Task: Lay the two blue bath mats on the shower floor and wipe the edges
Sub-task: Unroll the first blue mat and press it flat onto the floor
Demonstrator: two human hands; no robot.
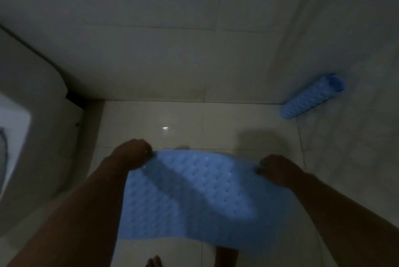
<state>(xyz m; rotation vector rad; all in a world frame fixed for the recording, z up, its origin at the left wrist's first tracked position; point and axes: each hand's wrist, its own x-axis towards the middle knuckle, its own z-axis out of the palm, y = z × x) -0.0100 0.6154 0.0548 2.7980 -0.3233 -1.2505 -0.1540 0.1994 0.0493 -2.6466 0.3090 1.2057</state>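
We hold the unrolled blue bath mat (194, 197) by its far edge, above the tiled shower floor (181, 124). Our left hand (132, 154), at 10 o'clock of the mat, has its grip clenched on the far left corner. Our right hand (278, 169), at 2 o'clock, has its grip grasping the far right corner. The mat sags between the two hands and its near edge hangs toward our feet (154, 261) at 6 o'clock. The second blue mat (311, 97), rolled into a tube, leans in the corner at 2 o'clock, well apart from the first. A white fixture (32, 115) stands at 9 o'clock.
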